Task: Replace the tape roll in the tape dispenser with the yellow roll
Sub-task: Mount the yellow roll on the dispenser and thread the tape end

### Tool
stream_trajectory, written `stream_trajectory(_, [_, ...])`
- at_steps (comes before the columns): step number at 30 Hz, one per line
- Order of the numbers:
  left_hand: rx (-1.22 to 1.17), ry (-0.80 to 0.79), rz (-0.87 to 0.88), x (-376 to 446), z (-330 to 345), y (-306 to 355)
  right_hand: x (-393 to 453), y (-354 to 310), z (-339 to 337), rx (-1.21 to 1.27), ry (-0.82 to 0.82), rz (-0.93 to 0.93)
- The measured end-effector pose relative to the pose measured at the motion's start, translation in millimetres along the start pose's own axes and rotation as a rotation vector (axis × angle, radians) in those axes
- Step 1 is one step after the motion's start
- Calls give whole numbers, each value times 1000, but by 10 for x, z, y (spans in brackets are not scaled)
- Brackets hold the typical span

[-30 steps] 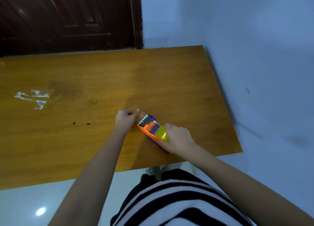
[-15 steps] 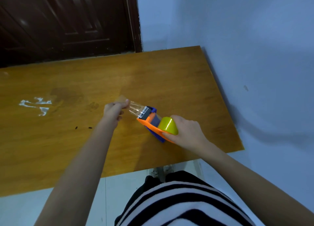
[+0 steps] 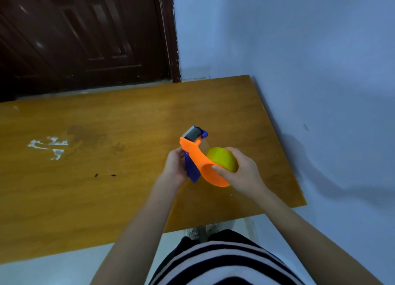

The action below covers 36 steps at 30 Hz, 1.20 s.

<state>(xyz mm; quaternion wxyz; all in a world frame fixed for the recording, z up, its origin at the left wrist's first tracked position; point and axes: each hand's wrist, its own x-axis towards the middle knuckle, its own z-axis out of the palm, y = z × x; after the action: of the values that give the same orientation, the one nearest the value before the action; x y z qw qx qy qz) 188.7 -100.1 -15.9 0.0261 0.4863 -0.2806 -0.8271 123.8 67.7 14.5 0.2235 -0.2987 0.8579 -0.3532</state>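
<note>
Head view: both hands are holding the orange-and-blue tape dispenser (image 3: 193,156) above the wooden table (image 3: 106,188). The left hand (image 3: 176,167) is gripping its blue handle at nine o'clock; the right hand (image 3: 239,172), at three o'clock, is curling round the yellow roll (image 3: 222,159) seated in the dispenser, thumb on the orange side.

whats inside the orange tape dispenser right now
The yellow roll sits in the tape dispenser, behind its orange side plate. The right hand and that plate cover the roll's core and hub, so its seating can't be seen.
</note>
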Motion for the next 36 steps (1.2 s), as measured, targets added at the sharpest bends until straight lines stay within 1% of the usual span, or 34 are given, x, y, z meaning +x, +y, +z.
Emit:
stream_trajectory(4, [-34, -42, 69, -22, 210, -19, 74, 45, 23, 151, 49, 16])
stream_trajectory(6, [-47, -57, 104, -35, 302, -7, 113, 47, 35, 232, 36, 38])
stream_trajectory(8, [-78, -47, 141, -48, 366, 6, 169, 60, 47, 258, 6, 48])
stream_trajectory(11, [-122, -29, 175, -50, 429, 10, 249, 87, 93, 152, 11, 40])
stream_trajectory(13, [-144, -9, 191, -40, 450, 29, 291, 62, 106, 91, 70, 47])
stream_trajectory(14, [-164, -5, 191, -45, 459, 38, 299, 32, 99, 42, 143, 28])
stream_trajectory(15, [-185, 7, 187, -43, 461, 51, 297, -2, 92, -61, 238, -19])
stream_trajectory(17, [-223, 51, 160, -56, 481, 69, 273, -39, 127, -339, 450, -193])
stream_trajectory(18, [-236, 81, 128, -61, 506, 69, 260, -64, 172, -397, 471, -264])
stream_trajectory(19, [-224, 115, 99, -63, 531, 60, 246, -92, 250, -399, 446, -314])
stream_trajectory(20, [-210, 137, 89, -52, 559, 48, 226, -138, 338, -325, 371, -318])
stream_trajectory(22, [-181, 151, 102, -49, 609, 23, 238, -166, 451, -180, 240, -256])
stream_trajectory(23, [-162, 149, 105, -43, 618, 14, 268, -150, 478, -135, 221, -224])
stream_trajectory(25, [-133, 135, 101, -43, 618, 10, 310, -133, 494, -35, 253, -134])
stream_trajectory(28, [-81, 114, 103, -96, 666, 4, 326, -167, 482, 213, 391, 93])
stream_trajectory(29, [-56, 104, 107, -116, 698, -8, 334, -171, 477, 304, 388, 174])
stream_trajectory(31, [-15, 106, 95, -115, 739, -66, 374, -140, 456, 454, 299, 297])
stream_trajectory(33, [-12, 123, 76, -118, 738, -126, 417, -57, 453, 504, 236, 368])
stream_trajectory(36, [-81, 137, 63, -144, 713, -167, 425, 15, 493, 493, 209, 394])
